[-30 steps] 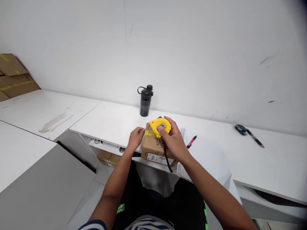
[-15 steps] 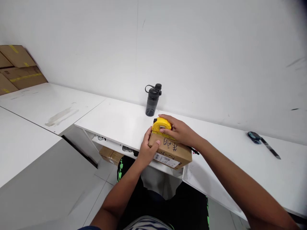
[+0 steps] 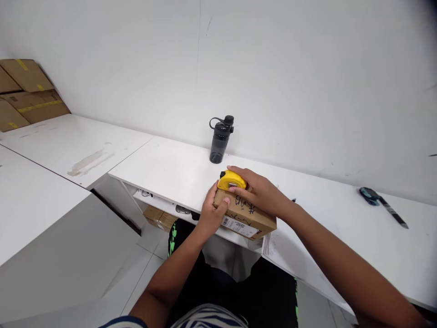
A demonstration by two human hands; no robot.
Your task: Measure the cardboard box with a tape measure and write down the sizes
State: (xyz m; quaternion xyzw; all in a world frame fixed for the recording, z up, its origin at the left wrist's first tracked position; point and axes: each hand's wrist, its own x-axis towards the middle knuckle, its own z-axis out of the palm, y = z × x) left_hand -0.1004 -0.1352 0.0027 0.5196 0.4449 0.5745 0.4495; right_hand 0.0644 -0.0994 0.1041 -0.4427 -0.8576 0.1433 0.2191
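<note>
A small brown cardboard box (image 3: 246, 217) with black handwriting and a white label lies at the front edge of the white desk (image 3: 170, 173). My left hand (image 3: 211, 212) grips the box's left end, thumb on its front face. My right hand (image 3: 261, 193) lies over the top of the box, its fingers closed on a yellow tape measure (image 3: 231, 181) pressed to the box's far left corner.
A dark water bottle (image 3: 220, 140) stands near the wall behind the box. A box cutter (image 3: 382, 204) lies at the far right of the desk. Cardboard boxes (image 3: 25, 93) are stacked at the far left. More cartons (image 3: 159, 217) sit under the desk.
The tape measure was raised with a short length of tape drawn out a second ago; it now rests on the box's far corner. My left hand moved from the tape end to the box's side.
</note>
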